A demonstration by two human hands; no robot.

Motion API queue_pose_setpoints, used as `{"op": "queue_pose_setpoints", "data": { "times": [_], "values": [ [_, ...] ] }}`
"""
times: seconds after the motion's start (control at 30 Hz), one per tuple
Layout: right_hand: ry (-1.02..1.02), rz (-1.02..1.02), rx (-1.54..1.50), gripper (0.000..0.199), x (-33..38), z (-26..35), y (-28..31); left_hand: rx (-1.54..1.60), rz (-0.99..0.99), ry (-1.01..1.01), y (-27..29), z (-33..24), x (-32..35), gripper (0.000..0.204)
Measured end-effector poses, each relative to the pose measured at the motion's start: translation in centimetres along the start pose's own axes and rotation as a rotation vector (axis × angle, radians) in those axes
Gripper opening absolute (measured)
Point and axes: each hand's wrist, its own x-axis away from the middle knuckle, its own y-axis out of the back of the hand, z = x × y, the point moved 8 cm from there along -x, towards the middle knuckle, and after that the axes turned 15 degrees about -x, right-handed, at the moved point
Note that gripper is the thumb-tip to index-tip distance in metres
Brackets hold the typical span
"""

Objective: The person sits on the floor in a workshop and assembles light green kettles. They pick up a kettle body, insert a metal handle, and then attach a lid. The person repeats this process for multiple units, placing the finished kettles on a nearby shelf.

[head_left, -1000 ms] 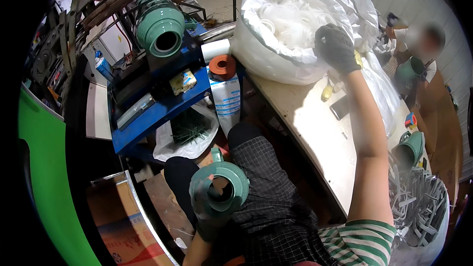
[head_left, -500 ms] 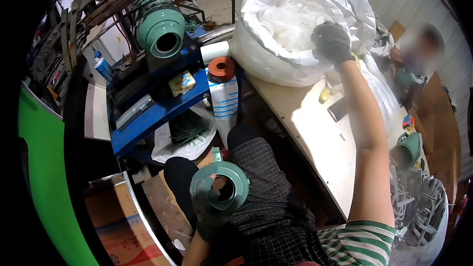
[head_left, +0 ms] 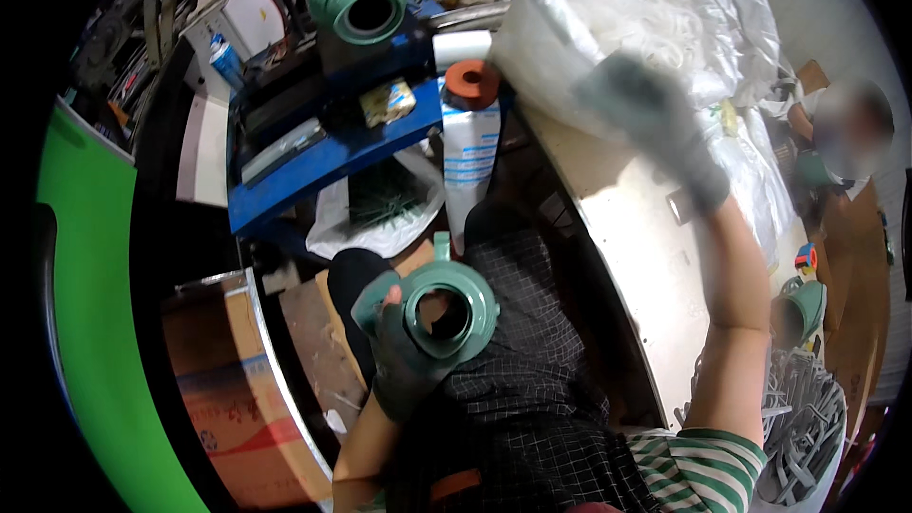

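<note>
Over my lap, my left hand [head_left: 404, 356], in a dark grey glove, grips a glossy green plastic housing [head_left: 480, 299]. This piece is round and hollow, its wide opening tilted up and a short tab standing at its far side. My gloved right hand [head_left: 641, 104] is stretched out over the near edge of a big white sack [head_left: 537, 47]. Motion smears its fingers, so whether they hold anything is not visible. Inside the sack lie many translucent white rings [head_left: 646, 28].
A similar green housing [head_left: 366, 5] sits on the blue bench [head_left: 332, 176], near an orange roll [head_left: 471, 84]. A white bag of green strips [head_left: 385, 204] hangs below. Right: a pale table [head_left: 646, 266], grey plastic strips [head_left: 803, 418] and another person [head_left: 845, 133].
My right hand has drawn back from the rings toward the sack's near edge. My left hand still holds the green housing. The whole view has shifted slightly.
</note>
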Motion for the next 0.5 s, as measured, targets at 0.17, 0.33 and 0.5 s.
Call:
{"op": "queue_pose_setpoints", "data": {
  "times": [0.17, 0.33, 0.5],
  "values": [
    [0.534, 0.426, 0.32, 0.029, 10.9, 3.4, -17.2, 0.24, 0.008, 0.019, -1.0, 1.4, -0.2, 0.062],
    [0.706, 0.435, 0.261, 0.032, 12.0, 4.0, -19.7, 0.278, 0.166, 0.067, -1.4, 4.2, 0.5, 0.05],
    [0.607, 0.615, 0.145, 0.044, 12.2, 4.3, -21.4, 0.345, 0.264, 0.114, -3.0, 5.6, 1.5, 0.041]
  ]
}}
